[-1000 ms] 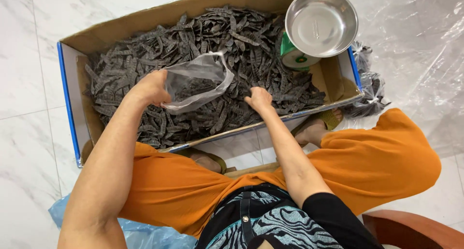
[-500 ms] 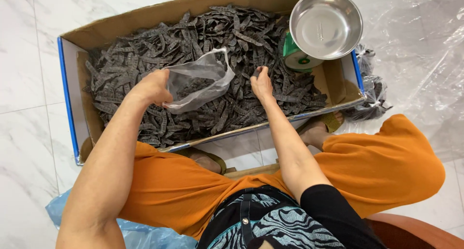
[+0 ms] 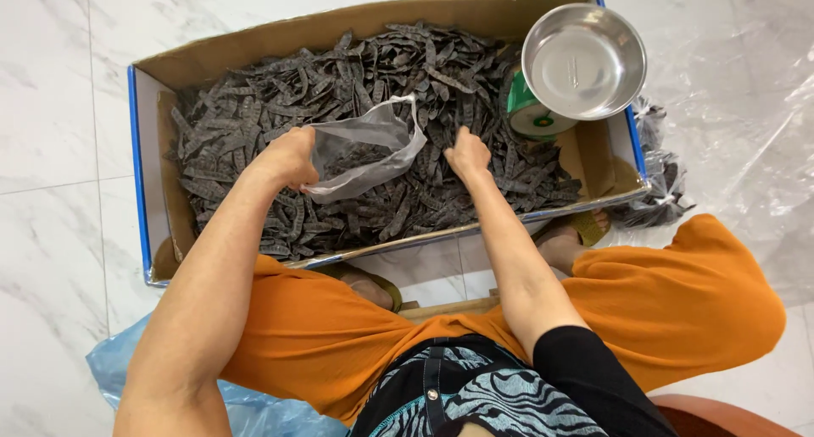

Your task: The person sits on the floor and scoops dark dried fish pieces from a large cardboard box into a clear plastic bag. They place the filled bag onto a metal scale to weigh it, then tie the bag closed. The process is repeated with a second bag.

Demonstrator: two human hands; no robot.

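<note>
Cardboard is forming the long box (image 3: 161,233) that is holding a heap of dark dried pods (image 3: 254,123). The left hand (image 3: 284,157) is gripping the rim of a clear plastic bag (image 3: 360,149), keeping it open over the pods. Just right of the bag, the right hand (image 3: 466,153) is closing on pods. A steel bowl (image 3: 583,60) is sitting at the far right.

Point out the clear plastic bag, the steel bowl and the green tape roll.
clear plastic bag (image 3: 365,153), head view, on its crumpled side below the open mouth.
steel bowl (image 3: 583,60), head view, on the flat inner bottom.
green tape roll (image 3: 527,115), head view, on its outer green band beneath the bowl.
</note>
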